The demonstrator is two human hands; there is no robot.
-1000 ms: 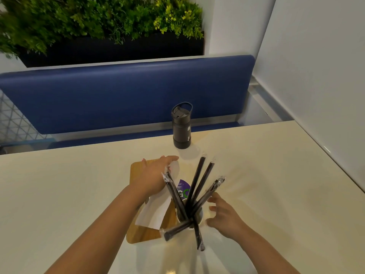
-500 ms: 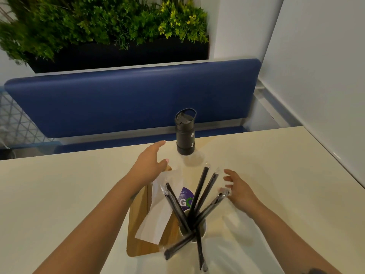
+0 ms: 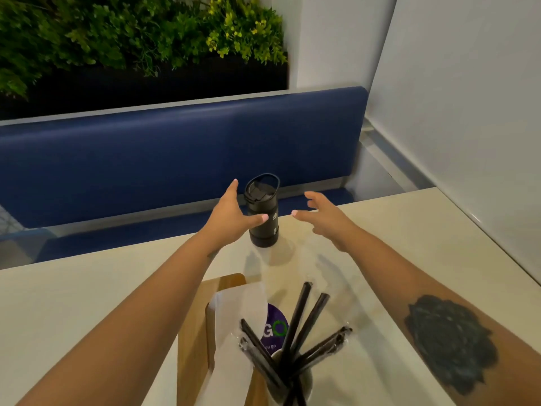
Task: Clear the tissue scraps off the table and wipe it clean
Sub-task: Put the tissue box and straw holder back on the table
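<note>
On the cream table (image 3: pixel 73 303), toward its near edge, a wooden board (image 3: pixel 194 341) lies with a white tissue sheet (image 3: pixel 234 332) draped over it, the only tissue in view. Above it the left hand (image 3: pixel 231 215) reaches toward the far edge, fingers straight and spread wide, thumb tip over the side of a black flip-top bottle (image 3: pixel 263 212); whether it touches is unclear. The bottle stands upright near the far edge. Near the front edge, a cup (image 3: pixel 304 382) holds black wrapped straws (image 3: pixel 301 320) fanned out, a purple round label (image 3: pixel 276 326) behind them. The right hand (image 3: pixel 328 218) hovers just right of the bottle, apart from it, fingers loosely spread, holding nothing.
</note>
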